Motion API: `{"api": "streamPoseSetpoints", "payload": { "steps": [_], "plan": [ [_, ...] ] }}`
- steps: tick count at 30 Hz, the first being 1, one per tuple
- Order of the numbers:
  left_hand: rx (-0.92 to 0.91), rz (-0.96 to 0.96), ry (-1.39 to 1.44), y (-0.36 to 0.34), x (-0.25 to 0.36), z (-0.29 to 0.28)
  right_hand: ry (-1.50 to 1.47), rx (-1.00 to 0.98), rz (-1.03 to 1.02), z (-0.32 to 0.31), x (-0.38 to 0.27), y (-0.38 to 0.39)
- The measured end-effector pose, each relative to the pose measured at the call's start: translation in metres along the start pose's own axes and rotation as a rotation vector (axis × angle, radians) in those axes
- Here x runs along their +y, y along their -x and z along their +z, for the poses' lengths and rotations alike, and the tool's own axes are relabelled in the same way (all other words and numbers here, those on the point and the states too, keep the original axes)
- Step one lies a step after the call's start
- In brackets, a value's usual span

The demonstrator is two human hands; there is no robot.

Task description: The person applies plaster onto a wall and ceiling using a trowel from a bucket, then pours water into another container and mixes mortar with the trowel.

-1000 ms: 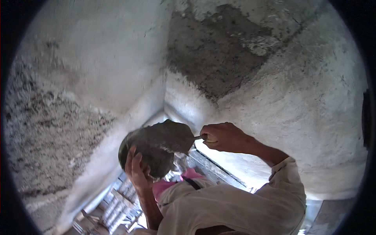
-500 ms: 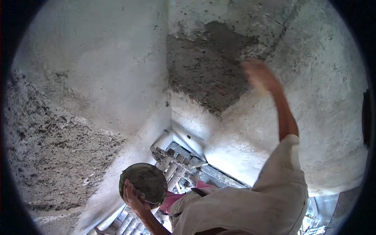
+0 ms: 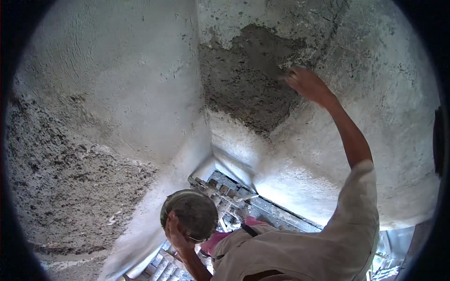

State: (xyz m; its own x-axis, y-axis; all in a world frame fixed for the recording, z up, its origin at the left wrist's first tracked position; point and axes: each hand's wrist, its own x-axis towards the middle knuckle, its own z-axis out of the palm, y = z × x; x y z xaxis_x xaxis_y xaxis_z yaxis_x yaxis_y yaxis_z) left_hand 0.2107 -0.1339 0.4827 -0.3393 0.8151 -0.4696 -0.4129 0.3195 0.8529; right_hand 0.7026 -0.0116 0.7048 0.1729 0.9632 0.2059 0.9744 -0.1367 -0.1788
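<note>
Head view: my right hand (image 3: 307, 84), fingers curled around what I take to be a trowel, mostly hidden, is pressing at the wet mortar patch (image 3: 246, 89) in the upper middle. I am judging firm, even strokes best. My left hand (image 3: 177, 234) is cupping the mortar pan (image 3: 196, 213) at lower centre.

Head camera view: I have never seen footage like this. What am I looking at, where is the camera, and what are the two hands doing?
The camera sits on a person's head and looks down at their own arms through a fisheye lens, which is why the walls bulge. There is no machine. The person faces an inside corner of two rough plastered walls. The left hand, low in the picture, holds a round metal pan smeared with grey mortar. The right hand is raised against a dark patch of wet mortar on the right-hand wall; whether it holds a tool cannot be told. Below, stacked grey blocks show.
</note>
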Motion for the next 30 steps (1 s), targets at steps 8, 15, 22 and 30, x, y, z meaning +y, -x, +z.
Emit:
{"api": "streamPoseSetpoints", "payload": {
  "steps": [8,15,22,30],
  "plan": [
    [-0.146,-0.088,0.008,0.000,-0.019,-0.003,0.128,-0.044,0.029,-0.003,0.008,-0.115],
    [-0.096,-0.125,0.060,-0.005,-0.031,-0.001,0.225,0.123,0.040,-0.086,0.064,-0.040],
    [-0.017,-0.093,-0.021,-0.006,-0.018,-0.016,0.426,0.215,-0.122,-0.102,-0.015,0.031],
    [-0.008,-0.083,0.118,-0.008,-0.018,-0.048,-0.540,-0.652,-0.436,-0.037,-0.125,0.050]
  ]
}}
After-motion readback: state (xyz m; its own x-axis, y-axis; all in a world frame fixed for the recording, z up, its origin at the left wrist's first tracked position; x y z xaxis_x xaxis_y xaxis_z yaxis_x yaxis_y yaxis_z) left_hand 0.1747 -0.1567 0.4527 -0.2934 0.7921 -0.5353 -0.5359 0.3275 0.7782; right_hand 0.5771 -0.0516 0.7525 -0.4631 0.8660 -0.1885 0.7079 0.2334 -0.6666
